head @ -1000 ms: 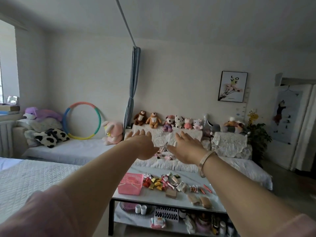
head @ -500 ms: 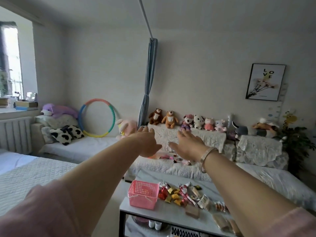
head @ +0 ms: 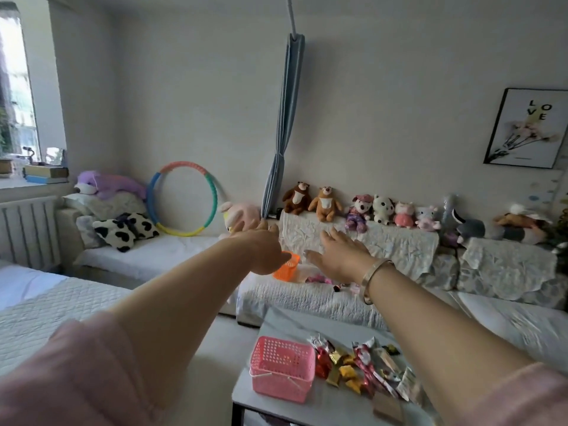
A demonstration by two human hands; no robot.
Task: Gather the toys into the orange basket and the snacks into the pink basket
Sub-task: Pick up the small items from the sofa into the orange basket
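Both my arms reach forward over the room. My left hand [head: 265, 251] and my right hand [head: 338, 253] are held out with straight fingers and hold nothing. Between and behind them an orange basket [head: 287, 269] stands on the sofa seat, partly hidden by my left hand. Small pink toys [head: 319, 278] lie on the seat beside it. A pink basket [head: 282, 368] sits on the low table [head: 267, 404] at the bottom. Several wrapped snacks [head: 353, 365] lie to its right, partly under my right arm.
Plush toys [head: 358, 209] line the sofa back [head: 399, 244]. A hoop [head: 183, 198] leans on the wall over a day bed with cushions [head: 126, 227]. A bed [head: 37, 312] lies at the left, a radiator [head: 27, 232] under the window, a curtain [head: 284, 133] hangs mid-room.
The view has swung left and closer to the sofa. The orange basket has come into sight between my hands. Both hands stay stretched out and hold nothing.
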